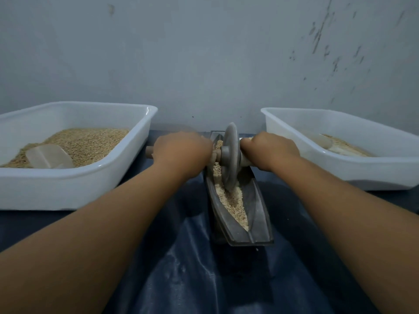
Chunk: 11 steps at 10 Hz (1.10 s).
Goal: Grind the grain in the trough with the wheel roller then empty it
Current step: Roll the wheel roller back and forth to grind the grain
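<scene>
A dark boat-shaped trough (257,209) lies lengthwise before me on a blue sheet, with pale crushed grain (233,200) along its groove. A grey wheel roller (229,155) stands upright in the groove, toward the far half of the trough. My left hand (181,152) grips the wooden axle handle (149,152) on the wheel's left side; the handle's end sticks out past the hand. My right hand (269,150) grips the handle on the right side, which the fingers hide.
A white tub (68,180) at the left holds whole grain and a clear scoop (48,156). A second white tub (371,168) at the right holds a little pale ground material and another scoop. A grey wall rises close behind. The blue sheet (192,268) covers the surface.
</scene>
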Motion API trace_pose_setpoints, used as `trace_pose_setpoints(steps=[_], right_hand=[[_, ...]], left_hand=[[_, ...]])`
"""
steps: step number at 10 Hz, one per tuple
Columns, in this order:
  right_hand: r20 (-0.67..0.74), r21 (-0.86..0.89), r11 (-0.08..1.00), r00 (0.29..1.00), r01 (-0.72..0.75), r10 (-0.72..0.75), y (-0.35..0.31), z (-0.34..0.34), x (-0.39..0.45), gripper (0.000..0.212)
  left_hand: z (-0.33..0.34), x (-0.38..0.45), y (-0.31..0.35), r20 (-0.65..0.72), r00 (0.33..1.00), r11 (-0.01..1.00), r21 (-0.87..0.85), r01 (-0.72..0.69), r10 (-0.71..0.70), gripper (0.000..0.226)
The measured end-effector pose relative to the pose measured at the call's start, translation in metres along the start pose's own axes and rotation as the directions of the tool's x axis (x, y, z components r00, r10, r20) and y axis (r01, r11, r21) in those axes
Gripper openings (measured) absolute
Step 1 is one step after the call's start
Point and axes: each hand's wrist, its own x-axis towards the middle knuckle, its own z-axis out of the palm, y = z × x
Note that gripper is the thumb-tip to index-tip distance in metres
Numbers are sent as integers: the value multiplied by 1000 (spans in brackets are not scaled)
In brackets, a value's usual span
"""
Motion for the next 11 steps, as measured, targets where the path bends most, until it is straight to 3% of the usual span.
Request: trace_pose_setpoints(steps=[3, 4, 5, 6, 7, 8, 9, 11], right_hand=[[-10, 94, 995, 1000, -16, 17, -1, -11, -45, 35], [21, 184, 983, 999, -32, 28, 9, -15, -63, 44], [19, 167, 985, 999, -36, 34, 9, -15, -67, 44], [-30, 131, 989, 997, -69, 73, 5, -11, -59, 41], [-21, 66, 997, 999, -47, 49, 4, -8, -48, 35], [-17, 37, 999, 1000, 27, -26, 2, -1, -27, 16], [-36, 92, 996, 999, -18, 21, 1, 1, -12, 22], [-22, 22, 999, 999, 35, -34, 3, 6, 8, 22]], left_hand=[[-28, -37, 9, 83, 996, 999, -13, -40, 41, 26], [-38, -51, 12, -25, 1000, 999, -41, 7, -8, 18], [-43, -57, 14, -61, 997, 998, -35, 44, -46, 24], [-33, -52, 12, -103, 995, 999, 35, -3, 6, 15], [-21, -43, 11, -58, 997, 997, 62, -38, 42, 26], [-13, -19, 6, -44, 999, 999, 43, -26, 28, 25], [-8, -7, 4, -14, 1000, 1000, 18, -12, 12, 20], [-3, 8, 3, -3, 1000, 1000, 11, 25, -25, 17]])
